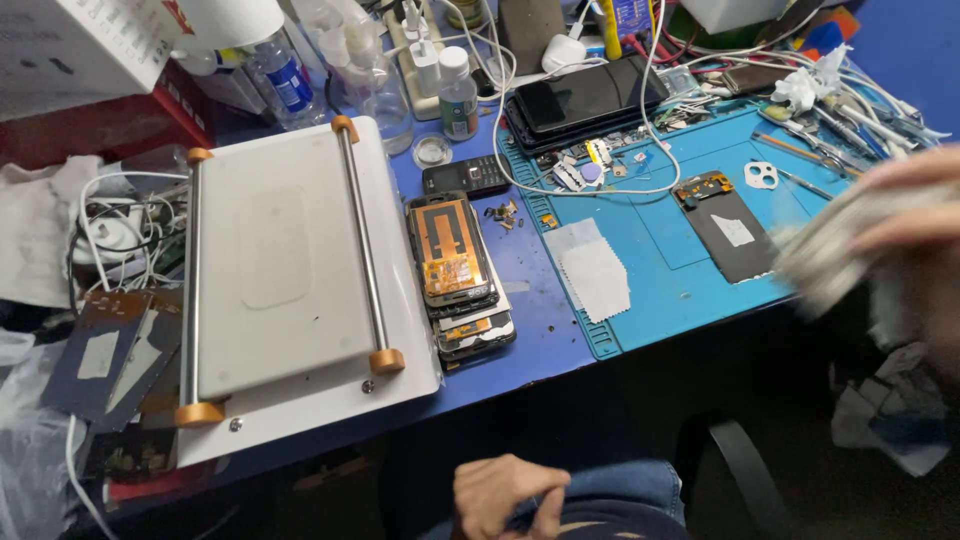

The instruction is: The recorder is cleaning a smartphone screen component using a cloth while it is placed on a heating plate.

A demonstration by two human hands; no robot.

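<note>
The right hand (915, 215) (blurred at the frame's edge) gripped a pale wad of cloth (835, 255) over the blue work mat (670, 270), beside a dark phone screen panel (735, 235). The left hand (505, 495) rested loosely curled, empty, on the person's lap, below the table.

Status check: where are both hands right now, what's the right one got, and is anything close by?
Left hand low at lap, curled, holding nothing visible. Right hand at bench's right edge, gripping a blurred pale wad. Dark phone panel on the blue mat just beside it.
</note>
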